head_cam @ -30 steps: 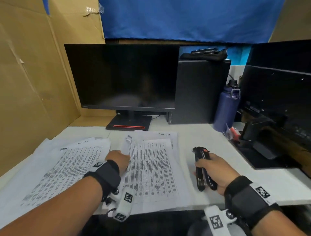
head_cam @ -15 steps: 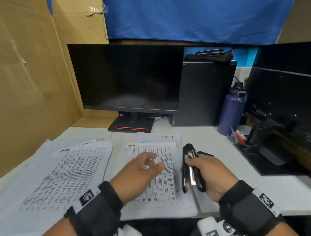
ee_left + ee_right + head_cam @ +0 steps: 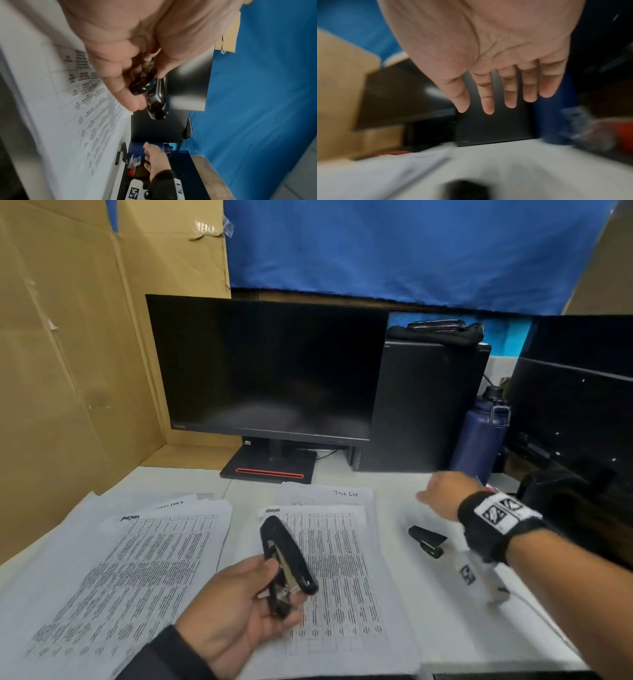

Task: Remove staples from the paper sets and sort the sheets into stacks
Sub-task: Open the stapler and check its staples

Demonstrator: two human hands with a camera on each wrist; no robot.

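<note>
My left hand [image 3: 270, 580] grips a long black stapler-like tool [image 3: 287, 553] by its rear end, palm up, above the middle paper stack [image 3: 342, 570]. In the left wrist view the fingers [image 3: 126, 94] curl round the tool [image 3: 157, 100]. A second stack of printed sheets [image 3: 137, 559] lies to the left. My right hand [image 3: 442, 491] is empty and stretched out over the desk's back right, fingers [image 3: 489, 101] straight and apart. A small black stapler [image 3: 428, 541] lies on the desk just below that hand.
A dark monitor [image 3: 267, 364] and a black computer tower [image 3: 424, 405] stand behind the papers. A blue bottle [image 3: 479, 440] and a black desk organiser [image 3: 565, 494] stand at the back right, close to my right hand. Cardboard [image 3: 68, 337] walls off the left.
The long black tool passed from my right hand to my left. My left hand left the papers and turned palm up. My right hand let go and swung to the back right.
</note>
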